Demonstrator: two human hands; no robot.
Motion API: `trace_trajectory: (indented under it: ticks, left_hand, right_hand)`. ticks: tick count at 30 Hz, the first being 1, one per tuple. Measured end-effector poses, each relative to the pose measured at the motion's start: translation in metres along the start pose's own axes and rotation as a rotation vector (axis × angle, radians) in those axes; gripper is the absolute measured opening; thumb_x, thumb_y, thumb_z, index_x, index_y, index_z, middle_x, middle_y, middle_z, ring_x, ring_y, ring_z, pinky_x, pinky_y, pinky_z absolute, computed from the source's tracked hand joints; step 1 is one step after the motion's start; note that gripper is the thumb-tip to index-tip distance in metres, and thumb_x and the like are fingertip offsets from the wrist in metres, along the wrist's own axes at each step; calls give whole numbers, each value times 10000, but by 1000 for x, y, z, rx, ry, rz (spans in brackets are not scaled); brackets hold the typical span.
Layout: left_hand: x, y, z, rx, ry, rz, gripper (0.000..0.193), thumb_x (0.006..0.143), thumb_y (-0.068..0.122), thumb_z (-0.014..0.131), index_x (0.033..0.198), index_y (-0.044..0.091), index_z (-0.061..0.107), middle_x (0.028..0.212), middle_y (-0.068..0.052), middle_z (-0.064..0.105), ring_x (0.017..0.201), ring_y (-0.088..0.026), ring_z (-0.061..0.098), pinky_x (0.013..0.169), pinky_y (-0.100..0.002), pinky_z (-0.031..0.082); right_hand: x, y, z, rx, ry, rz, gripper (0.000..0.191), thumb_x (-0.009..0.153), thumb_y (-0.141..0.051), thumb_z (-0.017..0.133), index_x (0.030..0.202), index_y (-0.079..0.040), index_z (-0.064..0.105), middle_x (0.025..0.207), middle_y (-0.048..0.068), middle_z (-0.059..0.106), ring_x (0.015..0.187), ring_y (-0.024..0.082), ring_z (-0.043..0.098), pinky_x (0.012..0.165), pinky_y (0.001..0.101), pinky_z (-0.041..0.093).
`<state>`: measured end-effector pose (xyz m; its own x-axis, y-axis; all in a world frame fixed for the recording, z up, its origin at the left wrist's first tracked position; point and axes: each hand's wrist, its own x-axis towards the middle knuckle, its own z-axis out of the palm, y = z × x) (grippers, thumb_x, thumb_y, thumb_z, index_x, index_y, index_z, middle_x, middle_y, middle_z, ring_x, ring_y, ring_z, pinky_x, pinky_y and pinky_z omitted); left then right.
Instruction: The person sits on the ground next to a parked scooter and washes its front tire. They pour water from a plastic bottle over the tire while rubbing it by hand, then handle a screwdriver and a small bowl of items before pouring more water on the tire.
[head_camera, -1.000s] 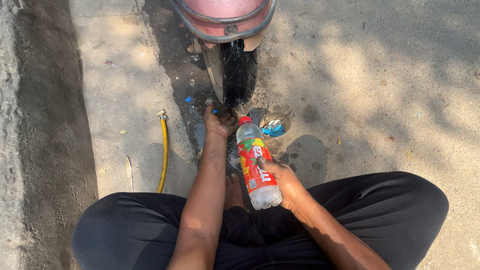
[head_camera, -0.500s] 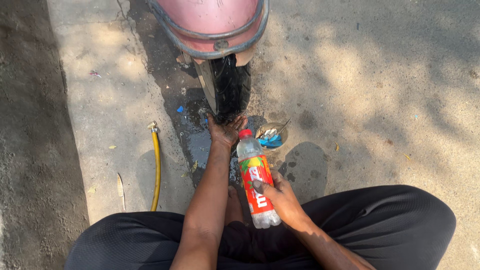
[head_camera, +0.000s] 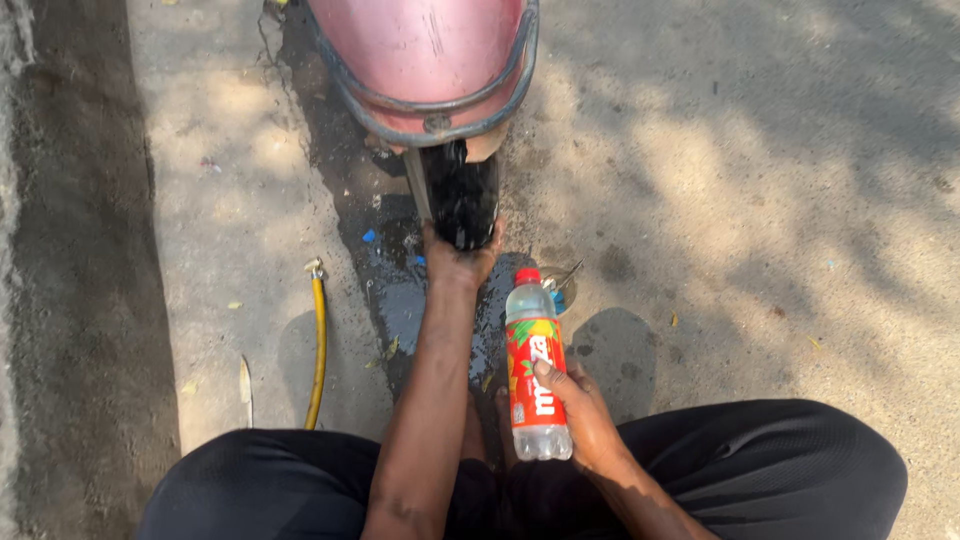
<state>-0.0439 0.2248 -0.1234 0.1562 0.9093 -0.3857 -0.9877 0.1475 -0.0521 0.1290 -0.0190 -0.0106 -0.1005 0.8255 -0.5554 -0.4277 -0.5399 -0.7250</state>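
Head view: at the far left a rough, dark strip of ground is seen, with a paler concrete slab beside it. On the slab a thin yellow hose (head_camera: 319, 350) with a metal end is laid, running near to far, well apart from both hands. A small pale blade-like scrap (head_camera: 245, 385) lies just left of it.

At the centre the left hand (head_camera: 458, 262) is stretched far out and pressed against the black tyre (head_camera: 462, 200), fingers curled on its wet, shiny tread. Above the tyre a pink rounded fender (head_camera: 420, 50) with a grey metal rail is seen. A dark wet patch (head_camera: 385, 290) is spread over the ground under and left of the tyre.

Right of the left forearm a clear plastic bottle (head_camera: 535, 370) with a red cap and red label is held upright, close to the knees. The right hand (head_camera: 580, 415) is clamped round its lower half. The bottle stands near but apart from the left hand, the two hands well separated.

Just beyond the bottle a small round metal dish (head_camera: 558, 290) is partly hidden. Farther right, dry, gritty, sun-dappled ground lies open to the frame's edge.
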Motion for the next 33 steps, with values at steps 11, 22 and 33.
trace_trajectory:
  ticks: [11, 22, 33]
  left_hand:
    - [-28, 8, -5, 272, 232, 44, 519, 958, 565, 461, 1241, 184, 670, 1142, -71, 720, 978, -282, 654, 826, -507, 532]
    - [-34, 23, -2, 195, 82, 171, 385, 999, 363, 492, 1180, 80, 680, 1141, -119, 735, 1053, -316, 704, 956, -524, 585]
    - [-32, 28, -12, 317, 278, 119, 381, 940, 497, 518, 1114, 200, 680, 1068, -59, 705, 974, -253, 618, 915, -466, 491]
  right_hand:
    - [-24, -28, 20, 139, -51, 217, 541, 876, -370, 705, 1207, 53, 634, 981, 188, 757, 802, 257, 753, 706, 413, 629]
    - [-14, -40, 42, 103, -165, 154, 477, 919, -302, 696, 1243, 41, 627, 1002, 165, 747, 810, 236, 748, 710, 392, 633]
    - [-11, -27, 30, 119, -102, 143, 491, 910, -327, 695, 1218, 51, 633, 988, 175, 751, 793, 243, 755, 698, 405, 636]
